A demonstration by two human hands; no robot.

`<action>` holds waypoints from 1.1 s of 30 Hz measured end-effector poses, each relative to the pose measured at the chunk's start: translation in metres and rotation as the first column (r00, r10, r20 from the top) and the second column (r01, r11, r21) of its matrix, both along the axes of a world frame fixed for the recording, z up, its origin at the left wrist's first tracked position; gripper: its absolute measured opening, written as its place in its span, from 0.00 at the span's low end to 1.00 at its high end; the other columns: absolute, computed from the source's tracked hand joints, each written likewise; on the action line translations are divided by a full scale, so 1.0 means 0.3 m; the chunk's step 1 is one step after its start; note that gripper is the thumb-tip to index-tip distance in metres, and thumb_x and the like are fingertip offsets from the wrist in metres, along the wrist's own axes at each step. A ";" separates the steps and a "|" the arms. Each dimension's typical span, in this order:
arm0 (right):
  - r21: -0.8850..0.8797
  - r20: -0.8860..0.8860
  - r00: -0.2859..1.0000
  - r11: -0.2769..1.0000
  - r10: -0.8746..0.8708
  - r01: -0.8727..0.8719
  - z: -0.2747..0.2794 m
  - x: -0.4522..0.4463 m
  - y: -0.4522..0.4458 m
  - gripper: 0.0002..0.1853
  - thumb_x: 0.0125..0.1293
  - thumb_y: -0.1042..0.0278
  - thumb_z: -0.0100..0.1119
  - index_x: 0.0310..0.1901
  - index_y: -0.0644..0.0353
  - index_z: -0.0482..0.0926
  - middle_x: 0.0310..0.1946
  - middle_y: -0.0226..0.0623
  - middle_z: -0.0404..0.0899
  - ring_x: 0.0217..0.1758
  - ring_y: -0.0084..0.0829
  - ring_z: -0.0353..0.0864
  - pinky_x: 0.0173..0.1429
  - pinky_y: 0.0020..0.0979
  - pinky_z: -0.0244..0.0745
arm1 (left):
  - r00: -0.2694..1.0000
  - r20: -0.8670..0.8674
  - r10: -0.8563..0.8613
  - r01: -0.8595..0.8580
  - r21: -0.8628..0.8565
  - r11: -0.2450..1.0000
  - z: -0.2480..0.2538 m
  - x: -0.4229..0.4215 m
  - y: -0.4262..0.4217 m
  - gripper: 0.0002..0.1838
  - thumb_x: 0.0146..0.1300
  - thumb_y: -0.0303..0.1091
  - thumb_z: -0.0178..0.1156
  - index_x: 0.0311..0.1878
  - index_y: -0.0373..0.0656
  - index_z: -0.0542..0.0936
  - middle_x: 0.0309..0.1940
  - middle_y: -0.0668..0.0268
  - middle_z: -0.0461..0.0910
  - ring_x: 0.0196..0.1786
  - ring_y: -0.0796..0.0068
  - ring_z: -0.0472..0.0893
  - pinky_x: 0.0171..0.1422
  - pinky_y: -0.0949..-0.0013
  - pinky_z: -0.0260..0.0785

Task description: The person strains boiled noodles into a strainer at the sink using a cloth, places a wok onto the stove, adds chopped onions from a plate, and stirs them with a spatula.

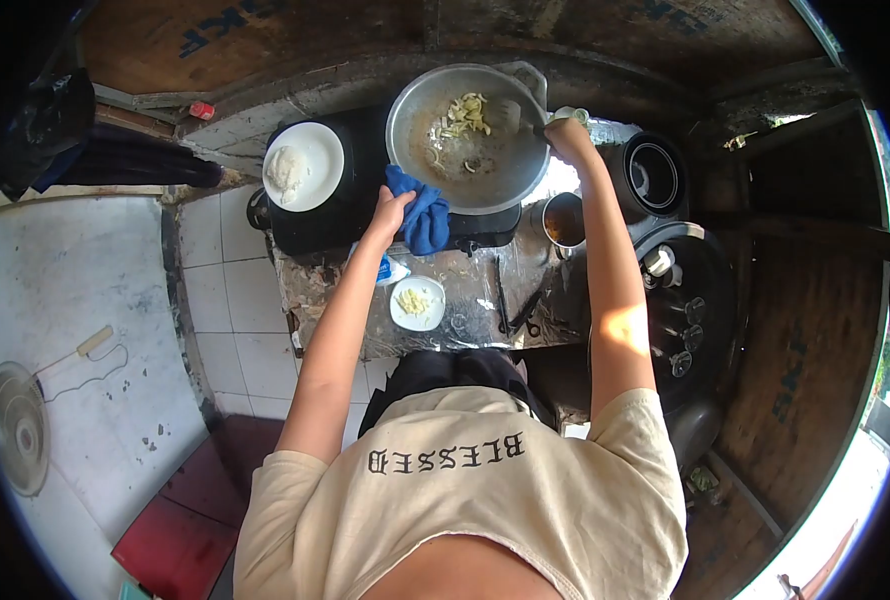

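Observation:
A wide metal wok point(405, 130) sits on the black stove point(365, 215), with pale sliced vegetables point(467, 115) in its upper part. My left hand point(393, 212) is closed on a bunched blue cloth point(425, 222), which lies against the wok's near left rim. At the wok's right rim, my right hand point(567, 138) is closed around the handle of a spatula point(506, 118), whose blade rests inside the wok. Left of the wok, a white plate point(327, 165) bears a mound of white food, probably rice point(287, 172). Nearer me stands a small white dish point(417, 322) with chopped pale pieces.
Right of the wok are a metal pot point(563, 222) and a black round-topped container point(653, 175). Scissors point(527, 315) lie on the foil-covered counter point(465, 280). Several glasses point(693, 335) stand on a dark round tray point(720, 280). A fan point(20, 430) is at far left.

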State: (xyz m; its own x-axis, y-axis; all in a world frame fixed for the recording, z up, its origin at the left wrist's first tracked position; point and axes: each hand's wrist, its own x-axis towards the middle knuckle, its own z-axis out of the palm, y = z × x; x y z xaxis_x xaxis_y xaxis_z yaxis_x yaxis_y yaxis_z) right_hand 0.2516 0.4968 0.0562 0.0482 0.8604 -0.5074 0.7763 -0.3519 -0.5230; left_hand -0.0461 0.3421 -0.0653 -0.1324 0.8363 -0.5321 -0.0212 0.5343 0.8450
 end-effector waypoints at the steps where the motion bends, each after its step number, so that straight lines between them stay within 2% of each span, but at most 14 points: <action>1: 0.006 -0.145 0.989 1.000 0.031 -0.030 -0.019 -0.005 0.002 0.13 0.58 0.67 0.52 0.42 0.62 0.80 0.22 0.43 0.79 0.21 0.32 0.79 0.25 0.31 0.71 | 1.000 -0.008 -0.003 0.003 -0.003 1.000 0.007 0.001 0.002 0.27 0.59 0.37 0.55 0.57 0.32 0.59 0.52 0.54 0.69 0.56 0.67 0.69 0.60 0.68 0.60; 2: 0.016 -0.287 0.956 0.998 0.060 -0.058 -0.034 -0.006 0.010 0.13 0.58 0.67 0.53 0.42 0.61 0.80 0.19 0.40 0.78 0.17 0.28 0.77 0.21 0.29 0.70 | 1.000 -0.005 -0.008 0.008 -0.009 1.000 0.005 0.000 0.004 0.27 0.59 0.37 0.55 0.57 0.32 0.59 0.53 0.54 0.69 0.56 0.67 0.69 0.60 0.68 0.60; 7: 0.085 -0.019 0.979 0.976 0.205 -0.203 0.071 0.060 0.124 0.10 0.58 0.66 0.54 0.37 0.58 0.83 0.15 0.37 0.76 0.16 0.23 0.76 0.20 0.26 0.68 | 1.000 -0.028 -0.005 0.005 -0.016 1.000 0.003 -0.003 0.005 0.27 0.58 0.37 0.55 0.56 0.33 0.60 0.52 0.54 0.69 0.56 0.67 0.70 0.61 0.68 0.60; 9: 0.092 0.168 0.978 0.986 0.121 -0.137 0.085 0.016 0.171 0.11 0.59 0.66 0.54 0.42 0.55 0.82 0.13 0.34 0.75 0.08 0.19 0.63 0.13 0.24 0.57 | 0.999 -0.038 -0.011 0.010 -0.024 1.000 0.026 0.001 0.006 0.27 0.58 0.37 0.55 0.56 0.33 0.60 0.52 0.54 0.69 0.56 0.67 0.70 0.61 0.68 0.60; 15: -0.007 -0.261 0.874 0.905 0.409 -0.425 0.025 -0.112 0.191 0.12 0.58 0.67 0.54 0.43 0.51 0.82 0.11 0.33 0.73 0.09 0.19 0.64 0.14 0.24 0.58 | 1.000 0.002 -0.015 0.015 -0.019 1.000 -0.024 -0.013 0.005 0.30 0.56 0.39 0.56 0.56 0.29 0.60 0.53 0.51 0.68 0.57 0.65 0.68 0.61 0.69 0.58; 18: 0.092 -0.102 0.839 0.845 0.535 -0.527 0.124 -0.082 0.177 0.13 0.57 0.67 0.54 0.43 0.51 0.82 0.12 0.33 0.73 0.10 0.20 0.66 0.14 0.24 0.60 | 1.000 0.009 0.000 -0.001 0.011 1.000 -0.029 -0.014 0.019 0.29 0.56 0.39 0.56 0.55 0.30 0.61 0.52 0.52 0.69 0.56 0.65 0.69 0.61 0.68 0.58; 24: -0.063 0.385 0.863 0.942 0.328 -0.330 0.153 0.018 0.112 0.13 0.57 0.74 0.44 0.38 0.65 0.79 0.14 0.41 0.75 0.14 0.30 0.76 0.17 0.31 0.68 | 0.999 -0.033 -0.016 0.016 0.010 1.000 0.030 0.001 0.005 0.27 0.57 0.37 0.56 0.55 0.32 0.61 0.51 0.54 0.70 0.55 0.67 0.70 0.60 0.69 0.59; 25: -0.091 0.355 0.888 0.956 0.293 -0.280 0.176 0.010 0.061 0.13 0.56 0.76 0.40 0.30 0.70 0.78 0.13 0.44 0.75 0.14 0.34 0.77 0.17 0.32 0.69 | 0.998 -0.062 -0.021 0.022 0.004 1.000 0.032 0.000 0.007 0.26 0.58 0.36 0.55 0.55 0.32 0.61 0.51 0.54 0.70 0.55 0.68 0.71 0.61 0.69 0.60; 27: -0.149 0.292 0.889 0.935 0.351 -0.321 0.164 0.005 -0.033 0.11 0.57 0.75 0.44 0.27 0.72 0.76 0.12 0.44 0.74 0.13 0.34 0.76 0.17 0.32 0.69 | 0.999 -0.047 -0.021 0.021 0.001 1.000 0.035 0.000 0.005 0.26 0.57 0.36 0.56 0.55 0.32 0.61 0.51 0.54 0.70 0.55 0.68 0.71 0.61 0.69 0.59; 29: -0.196 0.289 0.870 0.914 0.400 -0.356 0.045 -0.035 -0.121 0.19 0.54 0.61 0.60 0.21 0.74 0.76 0.12 0.43 0.74 0.12 0.33 0.75 0.18 0.32 0.70 | 0.999 -0.033 -0.008 0.009 0.013 1.000 0.031 -0.001 0.004 0.26 0.57 0.37 0.56 0.54 0.32 0.62 0.50 0.54 0.70 0.54 0.67 0.71 0.60 0.69 0.59; 30: -0.241 0.178 0.823 0.834 0.540 -0.496 -0.060 -0.053 -0.146 0.20 0.51 0.60 0.63 0.30 0.75 0.77 0.15 0.45 0.76 0.13 0.34 0.76 0.18 0.33 0.71 | 1.000 -0.026 0.003 -0.003 0.026 1.000 0.022 -0.002 0.001 0.26 0.56 0.37 0.56 0.53 0.32 0.62 0.49 0.54 0.70 0.54 0.67 0.71 0.60 0.68 0.60; 31: -0.268 0.124 0.850 0.842 0.513 -0.469 0.011 -0.130 -0.215 0.15 0.51 0.64 0.60 0.35 0.69 0.80 0.29 0.47 0.81 0.31 0.40 0.83 0.40 0.36 0.77 | 1.000 -0.017 0.014 -0.013 0.039 0.999 0.017 0.001 0.002 0.26 0.56 0.38 0.57 0.52 0.32 0.63 0.49 0.54 0.71 0.53 0.66 0.71 0.59 0.68 0.60; 32: 0.156 0.175 0.827 0.814 0.535 -0.559 -0.086 -0.154 -0.283 0.22 0.43 0.60 0.69 0.40 0.65 0.80 0.34 0.46 0.81 0.40 0.41 0.81 0.47 0.35 0.75 | 1.000 -0.020 0.012 -0.011 0.038 0.999 0.021 0.003 0.004 0.26 0.56 0.38 0.57 0.52 0.32 0.63 0.49 0.54 0.71 0.53 0.66 0.71 0.59 0.68 0.60; 33: 0.083 0.034 0.867 0.863 0.497 -0.498 -0.105 -0.198 -0.291 0.26 0.39 0.63 0.71 0.43 0.62 0.79 0.39 0.44 0.80 0.46 0.43 0.78 0.50 0.36 0.73 | 1.000 -0.025 0.009 -0.008 0.036 0.999 0.031 0.002 0.004 0.25 0.56 0.38 0.57 0.52 0.32 0.63 0.49 0.54 0.71 0.53 0.66 0.71 0.59 0.68 0.60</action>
